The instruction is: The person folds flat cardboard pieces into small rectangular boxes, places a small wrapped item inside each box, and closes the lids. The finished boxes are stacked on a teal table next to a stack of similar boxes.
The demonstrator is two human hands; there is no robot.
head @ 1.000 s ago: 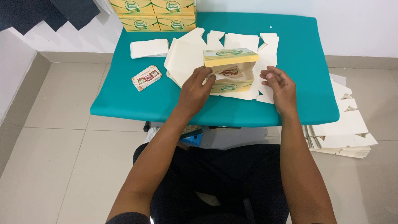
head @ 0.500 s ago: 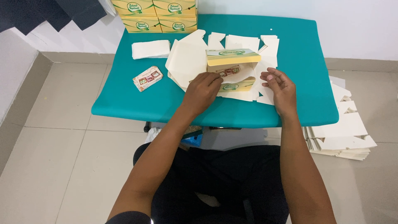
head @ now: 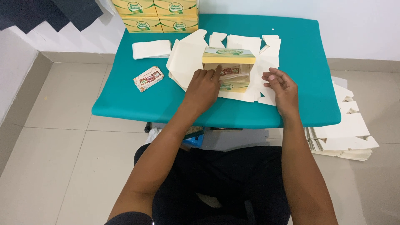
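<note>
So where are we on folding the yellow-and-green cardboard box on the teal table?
Done: four closed yellow-and-green boxes stacked at the table's far edge. In hand: one partly folded yellow-and-green box, still open, packets inside; left hand reaches into it, right hand rests beside on flat cream blanks. Left: closing it; a small printed packet lies loose, more blanks on the floor.

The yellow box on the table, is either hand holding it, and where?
Neither grips it. The left hand presses its fingers into the open front of the yellow box; the right hand rests on cream card blanks beside it.
</note>
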